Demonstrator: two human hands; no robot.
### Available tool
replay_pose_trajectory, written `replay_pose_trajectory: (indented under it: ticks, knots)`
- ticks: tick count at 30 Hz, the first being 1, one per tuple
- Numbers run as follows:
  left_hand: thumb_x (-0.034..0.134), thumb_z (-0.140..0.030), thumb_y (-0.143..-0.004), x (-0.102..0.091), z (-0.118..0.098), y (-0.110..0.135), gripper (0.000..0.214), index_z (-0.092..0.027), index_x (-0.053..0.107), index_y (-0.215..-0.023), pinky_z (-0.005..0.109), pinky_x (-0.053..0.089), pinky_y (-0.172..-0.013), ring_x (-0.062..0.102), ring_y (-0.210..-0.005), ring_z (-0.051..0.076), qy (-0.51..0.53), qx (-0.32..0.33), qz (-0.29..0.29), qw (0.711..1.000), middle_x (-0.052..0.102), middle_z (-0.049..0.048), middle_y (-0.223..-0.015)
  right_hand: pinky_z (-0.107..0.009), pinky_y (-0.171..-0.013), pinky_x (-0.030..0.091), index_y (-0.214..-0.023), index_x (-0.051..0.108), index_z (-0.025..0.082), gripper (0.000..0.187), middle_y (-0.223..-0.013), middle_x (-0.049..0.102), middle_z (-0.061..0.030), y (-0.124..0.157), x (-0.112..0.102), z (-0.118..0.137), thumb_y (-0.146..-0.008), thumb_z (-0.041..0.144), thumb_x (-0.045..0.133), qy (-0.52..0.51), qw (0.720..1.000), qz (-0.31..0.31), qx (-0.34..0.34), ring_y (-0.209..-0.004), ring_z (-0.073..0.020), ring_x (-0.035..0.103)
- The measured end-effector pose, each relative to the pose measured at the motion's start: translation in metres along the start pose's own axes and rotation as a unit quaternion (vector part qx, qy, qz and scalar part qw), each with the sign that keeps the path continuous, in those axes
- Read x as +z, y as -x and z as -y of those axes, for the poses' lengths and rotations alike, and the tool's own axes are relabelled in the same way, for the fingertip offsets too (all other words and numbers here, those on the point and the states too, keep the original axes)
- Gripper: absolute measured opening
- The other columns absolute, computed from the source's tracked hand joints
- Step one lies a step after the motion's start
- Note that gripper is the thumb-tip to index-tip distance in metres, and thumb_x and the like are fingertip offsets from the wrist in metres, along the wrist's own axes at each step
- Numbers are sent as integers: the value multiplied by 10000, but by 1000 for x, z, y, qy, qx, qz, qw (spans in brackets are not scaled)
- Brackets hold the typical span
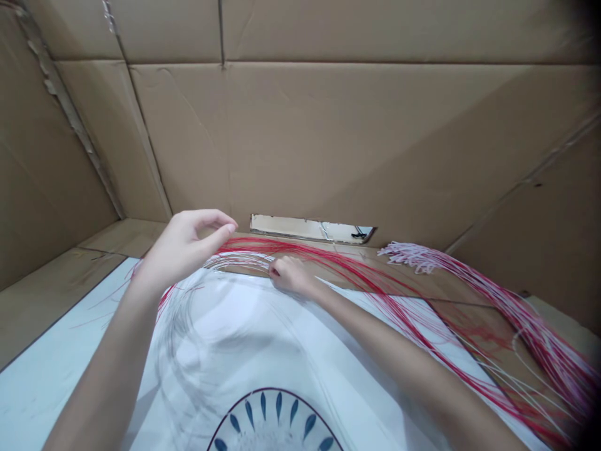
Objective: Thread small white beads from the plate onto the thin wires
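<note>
Near red strands [338, 266]: left hand [190, 244] raised, right hand [295, 274] (curled) lower

Thin strands [305, 250] are coloured red; the white plate [277, 432] is painted with blue petals and ringed dark red.

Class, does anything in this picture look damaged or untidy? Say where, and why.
Yes. The slot low in the back cardboard wall has ragged edges, as if roughly cut. Also, the red strands splay loosely toward the right, untidy beside the more gathered pink-and-white bundle.
</note>
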State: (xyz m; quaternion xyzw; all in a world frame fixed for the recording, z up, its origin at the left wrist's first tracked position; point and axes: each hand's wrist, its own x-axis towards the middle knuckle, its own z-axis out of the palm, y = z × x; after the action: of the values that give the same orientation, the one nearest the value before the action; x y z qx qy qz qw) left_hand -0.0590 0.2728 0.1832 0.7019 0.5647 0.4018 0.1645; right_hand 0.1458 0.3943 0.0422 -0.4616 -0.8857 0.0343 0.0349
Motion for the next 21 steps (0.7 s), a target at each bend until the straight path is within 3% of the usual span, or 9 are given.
replay_pose_trajectory:
  ticks: [7, 10, 14, 17, 21]
  knots:
    - [477, -325, -841, 46, 32, -24, 272, -151, 685, -853, 306, 475, -789, 654, -866, 227, -55, 30, 110, 992, 728, 69, -905, -265, -710, 404, -860, 652, 105, 182, -940, 686, -170, 4, 9, 7, -802, 65, 484, -29, 999, -14, -25, -893, -249, 634]
    - [461, -245, -827, 68, 49, -28, 280, -130, 683, -955, 332, 453, -853, 636, -976, 255, -83, 65, 159, 982, 706, 116, -1041, -234, -677, 393, -941, 605, 115, 179, -941, 687, -127, 10, 3, 11, -853, 88, 452, -75, 996, -31, -30, -848, -202, 633]
    - [422, -250, -866, 89, 64, -29, 323, -161, 640, -1087, 310, 435, -887, 608, -1044, 227, -30, 99, 249, 963, 674, 104, -1130, -197, -620, 373, -958, 563, 143, 186, -878, 682, -60, 18, -13, 10, -939, 171, 380, -135, 989, -52, -40, -742, -138, 608]
    - [400, -282, -887, 94, 70, -31, 324, -138, 643, -1044, 286, 450, -769, 620, -867, 199, -3, 71, 261, 963, 698, 90, -943, -198, -593, 351, -906, 566, 160, 161, -803, 657, -30, 22, -21, 4, -925, 220, 419, -218, 970, -95, -52, -689, -134, 573]
    - [423, -344, -873, 87, 77, -36, 325, -118, 654, -838, 237, 389, -589, 515, -618, 139, 24, 61, 262, 963, 600, 25, -663, -214, -594, 358, -841, 582, 174, 249, -736, 623, -12, 27, -26, -7, -919, 327, 402, -294, 945, -123, -79, -643, -140, 539]
